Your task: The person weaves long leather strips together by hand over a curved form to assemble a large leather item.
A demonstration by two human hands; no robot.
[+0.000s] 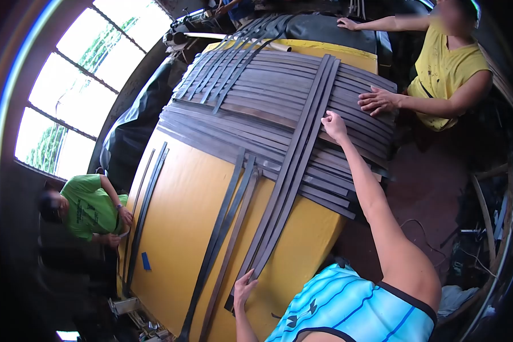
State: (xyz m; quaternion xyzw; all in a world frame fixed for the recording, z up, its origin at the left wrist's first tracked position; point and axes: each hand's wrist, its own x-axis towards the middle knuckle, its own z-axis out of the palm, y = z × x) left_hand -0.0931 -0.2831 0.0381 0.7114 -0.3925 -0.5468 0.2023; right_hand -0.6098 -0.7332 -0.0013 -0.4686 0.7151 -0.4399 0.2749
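Note:
Several long dark grey strips (295,151) lie lengthwise over a layer of similar strips (256,85) set crosswise on a yellow table. My left hand (244,289) is at their near end, its fingers closed on the edge of the outermost strip. Farther up the same bundle, my right hand (334,126) is closed, thumb and fingers pinched at the strip's right edge. Left of the bundle lie two loose dark strips (225,219) and a narrower brownish strip (232,245).
A person in yellow (447,74) at the far right rests one hand on the crosswise strips. A person in green (91,208) works at the left edge of the yellow table (176,199). A blue piece (146,261) lies on it. Dark sheeting (330,33) covers the far end.

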